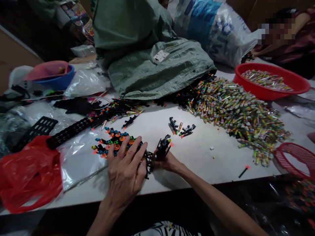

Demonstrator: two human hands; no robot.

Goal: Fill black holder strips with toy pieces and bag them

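Note:
My left hand (126, 164) lies with its fingers spread over a cluster of black pieces with orange, blue and green tips (115, 139) on the white table (192, 164). Just to its right, my right hand (167, 160) is wrapped round a small black toy gun (162, 147) with an orange tip beside it. Part of the right hand's fingers is hidden behind the toy. Beyond the hands lie small black toy guns (173, 125) with a candy tube (180, 127) between them, and another black toy gun (129, 122) farther left.
A big heap of candy tubes (236, 111) covers the right side, near a red basin (275, 93) and red basket (295, 159). Green sacking (159, 72) stands behind. At left are a red bag (31, 173), clear bags and a blue bowl (57, 80). A person's arm shows top right.

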